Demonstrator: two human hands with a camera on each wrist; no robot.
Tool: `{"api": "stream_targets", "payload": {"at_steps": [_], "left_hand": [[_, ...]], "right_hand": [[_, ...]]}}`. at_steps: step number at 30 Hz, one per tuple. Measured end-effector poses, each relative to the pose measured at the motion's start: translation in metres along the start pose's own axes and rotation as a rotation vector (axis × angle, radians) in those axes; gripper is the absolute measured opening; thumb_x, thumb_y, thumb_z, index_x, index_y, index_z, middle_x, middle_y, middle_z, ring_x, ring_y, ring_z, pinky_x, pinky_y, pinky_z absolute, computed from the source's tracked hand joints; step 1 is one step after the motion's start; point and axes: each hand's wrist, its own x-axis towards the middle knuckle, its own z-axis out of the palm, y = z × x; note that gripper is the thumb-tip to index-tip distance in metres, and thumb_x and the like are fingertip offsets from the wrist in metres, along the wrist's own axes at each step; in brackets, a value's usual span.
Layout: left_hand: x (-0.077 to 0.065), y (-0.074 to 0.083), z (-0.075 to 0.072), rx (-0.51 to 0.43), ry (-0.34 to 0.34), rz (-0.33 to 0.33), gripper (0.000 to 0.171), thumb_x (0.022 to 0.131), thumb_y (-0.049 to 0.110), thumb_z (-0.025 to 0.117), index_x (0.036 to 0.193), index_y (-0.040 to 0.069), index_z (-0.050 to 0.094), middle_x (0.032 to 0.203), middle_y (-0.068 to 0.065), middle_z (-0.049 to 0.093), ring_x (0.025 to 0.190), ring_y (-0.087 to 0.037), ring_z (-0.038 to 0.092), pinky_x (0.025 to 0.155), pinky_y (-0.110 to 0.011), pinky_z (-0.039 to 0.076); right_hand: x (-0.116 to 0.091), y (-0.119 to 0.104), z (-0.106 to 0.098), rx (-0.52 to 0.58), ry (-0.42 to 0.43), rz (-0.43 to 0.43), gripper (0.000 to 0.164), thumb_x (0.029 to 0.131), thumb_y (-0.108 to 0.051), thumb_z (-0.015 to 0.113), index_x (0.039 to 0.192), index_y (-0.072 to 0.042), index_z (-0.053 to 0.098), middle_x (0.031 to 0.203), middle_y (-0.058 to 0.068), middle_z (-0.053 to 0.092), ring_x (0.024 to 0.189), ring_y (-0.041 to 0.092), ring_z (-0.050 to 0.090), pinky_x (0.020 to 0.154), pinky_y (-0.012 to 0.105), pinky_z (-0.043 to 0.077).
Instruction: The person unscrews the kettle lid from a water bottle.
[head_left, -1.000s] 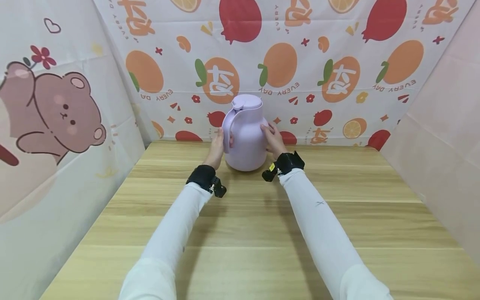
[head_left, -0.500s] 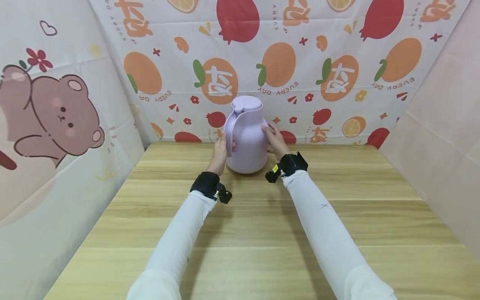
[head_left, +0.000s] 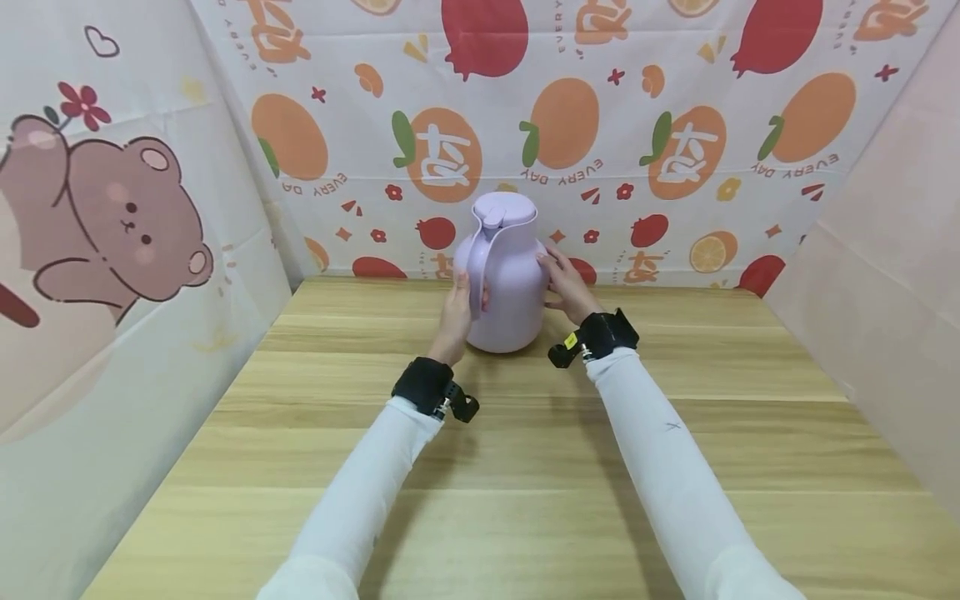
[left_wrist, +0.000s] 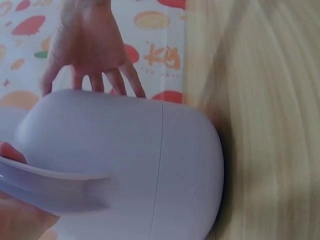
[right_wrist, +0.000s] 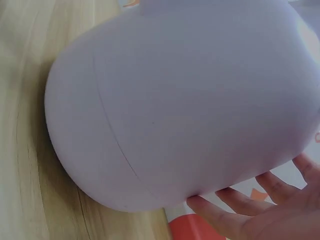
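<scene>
A lilac thermos jug [head_left: 517,283] with a lid and a side handle [head_left: 477,279] stands upright at the back of the table. Its handle points toward the front left. My left hand [head_left: 453,318] is curled round that handle; in the left wrist view, part of this hand [left_wrist: 22,220] shows behind the handle at the lower left. On the jug's other side, my right hand [head_left: 567,286] touches the body with its fingertips, fingers spread and fairly straight. The right wrist view shows these fingers [right_wrist: 235,202] along the jug's wall, near the body's seam.
The wooden table [head_left: 525,500] runs up to a fruit-print cloth [head_left: 637,50] hanging close behind the jug. A bear-print cloth [head_left: 112,375] closes the left side, a pale cloth [head_left: 885,275] the right. Black straps with cameras sit on both wrists.
The jug has turned a little, its handle swinging toward the front, and has shifted slightly right and nearer. Both hands have moved along with it, keeping their places on the jug.
</scene>
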Motion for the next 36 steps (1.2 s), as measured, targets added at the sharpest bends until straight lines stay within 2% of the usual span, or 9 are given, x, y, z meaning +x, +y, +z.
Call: {"api": "stream_targets", "payload": {"at_steps": [8, 16, 25, 32, 36], "left_hand": [[-0.012, 0.003, 0.013, -0.013, -0.049, 0.064, 0.038, 0.102, 0.03, 0.017, 0.087, 0.006, 0.043, 0.073, -0.006, 0.041, 0.065, -0.015, 0.04, 0.068, -0.026, 0.03], [-0.028, 0.002, 0.023, -0.016, -0.056, 0.049, 0.042, 0.102, 0.032, 0.017, 0.084, 0.006, 0.044, 0.073, -0.006, 0.042, 0.067, -0.016, 0.041, 0.071, -0.027, 0.031], [-0.046, 0.005, 0.028, -0.013, -0.055, 0.046, 0.04, 0.103, 0.029, 0.017, 0.083, 0.007, 0.044, 0.073, -0.007, 0.042, 0.067, -0.017, 0.042, 0.071, -0.028, 0.031], [-0.061, 0.004, 0.036, -0.027, -0.065, 0.034, 0.043, 0.101, 0.036, 0.02, 0.085, 0.005, 0.044, 0.075, -0.006, 0.043, 0.07, -0.017, 0.043, 0.074, -0.029, 0.031], [-0.068, 0.005, 0.041, -0.023, -0.063, 0.039, 0.044, 0.102, 0.034, 0.02, 0.083, 0.005, 0.046, 0.073, -0.006, 0.045, 0.068, -0.016, 0.044, 0.073, -0.028, 0.033]], "right_hand": [[-0.008, -0.001, -0.011, 0.006, -0.043, -0.013, 0.063, 0.092, -0.047, 0.048, 0.145, -0.026, 0.023, 0.147, 0.008, 0.022, 0.128, 0.037, 0.029, 0.093, 0.058, 0.032], [-0.02, 0.003, -0.017, -0.009, -0.057, -0.011, 0.061, 0.092, -0.048, 0.046, 0.145, -0.028, 0.024, 0.148, 0.007, 0.02, 0.128, 0.038, 0.028, 0.093, 0.06, 0.03], [-0.035, 0.008, -0.02, -0.042, -0.06, -0.013, 0.065, 0.091, -0.052, 0.046, 0.145, -0.024, 0.022, 0.148, 0.007, 0.018, 0.128, 0.04, 0.028, 0.094, 0.059, 0.03], [-0.046, 0.013, -0.024, -0.056, -0.076, -0.018, 0.064, 0.092, -0.051, 0.043, 0.146, -0.025, 0.02, 0.149, 0.006, 0.016, 0.127, 0.04, 0.028, 0.094, 0.058, 0.03], [-0.054, 0.014, -0.028, -0.065, -0.085, -0.035, 0.063, 0.093, -0.05, 0.043, 0.146, -0.025, 0.02, 0.148, 0.005, 0.017, 0.127, 0.039, 0.029, 0.094, 0.057, 0.03]]}}
